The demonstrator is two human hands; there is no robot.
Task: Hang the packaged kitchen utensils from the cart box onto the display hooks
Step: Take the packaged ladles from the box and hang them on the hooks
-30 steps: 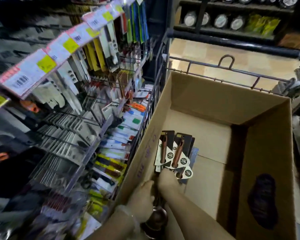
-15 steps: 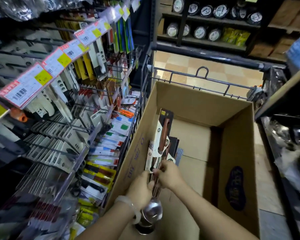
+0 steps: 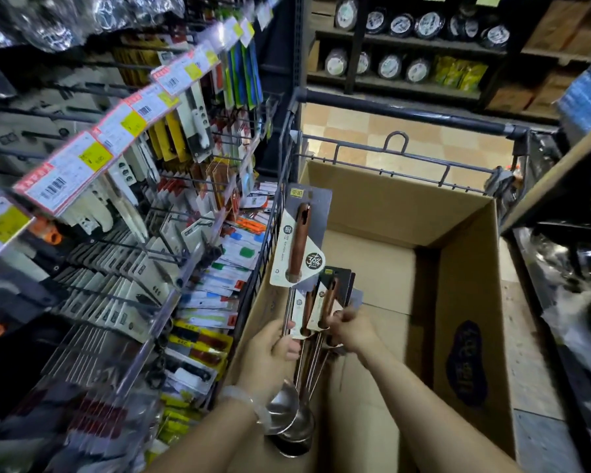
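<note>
A carded ladle point(image 3: 299, 242) with a brown handle stands upright above the near-left corner of the cardboard box point(image 3: 464, 285), its steel bowl low by the wrist. The left hand point(image 3: 273, 353) grips its shaft just below the card. Beside it, the right hand point(image 3: 350, 331) grasps a bunch of similar packaged ladles point(image 3: 325, 302), their cards fanned lower, inside the box. The box sits in a wire cart point(image 3: 406, 158) on a tiled aisle floor point(image 3: 372, 128). To the left, display hooks point(image 3: 171, 213) hold carded utensils under price tags point(image 3: 82, 162); dark shelves point(image 3: 406, 46) of round goods stand beyond the cart.
</note>
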